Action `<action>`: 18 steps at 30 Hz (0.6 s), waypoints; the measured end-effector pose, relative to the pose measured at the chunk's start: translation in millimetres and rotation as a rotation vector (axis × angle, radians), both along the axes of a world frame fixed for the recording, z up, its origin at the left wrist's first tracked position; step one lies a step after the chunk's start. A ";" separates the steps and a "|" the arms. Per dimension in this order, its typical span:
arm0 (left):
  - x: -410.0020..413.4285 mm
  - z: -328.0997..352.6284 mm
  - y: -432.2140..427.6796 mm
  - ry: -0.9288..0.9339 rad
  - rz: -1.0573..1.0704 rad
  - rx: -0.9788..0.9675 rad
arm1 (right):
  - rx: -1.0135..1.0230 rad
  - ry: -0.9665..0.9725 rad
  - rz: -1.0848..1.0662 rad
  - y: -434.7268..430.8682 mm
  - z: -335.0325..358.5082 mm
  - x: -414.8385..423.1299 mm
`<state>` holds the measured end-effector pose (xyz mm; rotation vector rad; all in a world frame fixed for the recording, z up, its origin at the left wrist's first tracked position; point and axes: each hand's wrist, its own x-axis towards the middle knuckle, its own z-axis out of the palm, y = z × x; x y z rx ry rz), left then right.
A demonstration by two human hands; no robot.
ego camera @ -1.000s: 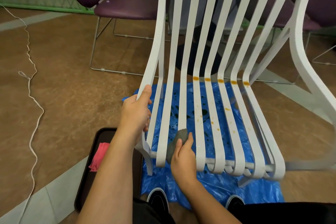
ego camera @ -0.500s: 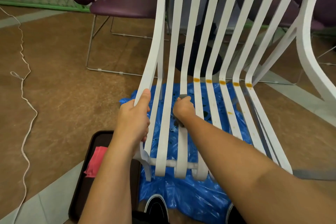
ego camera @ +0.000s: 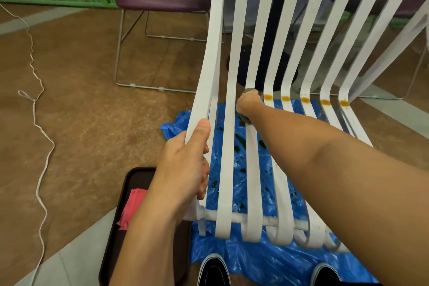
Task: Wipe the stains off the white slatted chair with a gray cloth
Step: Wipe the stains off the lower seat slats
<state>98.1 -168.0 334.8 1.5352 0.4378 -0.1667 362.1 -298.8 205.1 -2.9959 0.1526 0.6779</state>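
White slatted chair stands on blue plastic sheet; left hand closes its grip round the leftmost slat; right hand, far along the third slat, grips the gray cloth just left of orange stains.

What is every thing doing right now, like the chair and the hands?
white slatted chair: upright, five orange stains unwiped at the seat bend.
right hand: grips the gray cloth.
gray cloth: bunched, pressed on a slat.
left hand: grips the chair's left edge slat.
blue plastic sheet: crumpled under the chair, dark-spotted.
pink cloth: lying on the dark tray.
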 end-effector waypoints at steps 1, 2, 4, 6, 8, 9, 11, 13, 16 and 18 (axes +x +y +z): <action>0.3 -0.3 -0.2 0.000 -0.002 0.008 | 0.022 -0.003 -0.008 1.1 -1.7 3.7; 0.7 -0.6 -0.6 -0.002 0.001 0.015 | 0.032 -0.013 0.004 0.9 -2.6 6.5; 1.1 -1.2 -1.5 -0.006 0.021 0.028 | -0.106 -0.088 0.151 -3.2 -7.2 6.2; 1.4 -0.5 -3.0 -0.007 0.038 0.045 | -0.275 -0.088 0.311 -5.9 -15.8 15.4; 1.5 0.8 -4.3 -0.002 0.041 0.072 | -0.326 -0.063 0.356 -10.8 -4.7 5.4; 1.7 1.4 -4.6 0.001 0.042 0.082 | -0.212 -0.065 0.242 -7.5 -1.1 0.1; 1.6 2.3 -4.9 0.006 0.055 0.087 | -0.101 -0.058 0.146 -3.3 6.8 -11.8; 1.7 2.3 -5.2 0.018 0.069 0.095 | -0.114 -0.055 0.134 -2.5 3.8 -24.1; 1.5 1.4 -6.1 0.015 0.092 0.116 | -0.033 -0.094 0.164 -8.8 -8.1 -42.2; 1.4 1.8 -7.1 0.005 0.105 0.135 | 0.008 -0.112 0.049 -7.7 -7.0 -64.3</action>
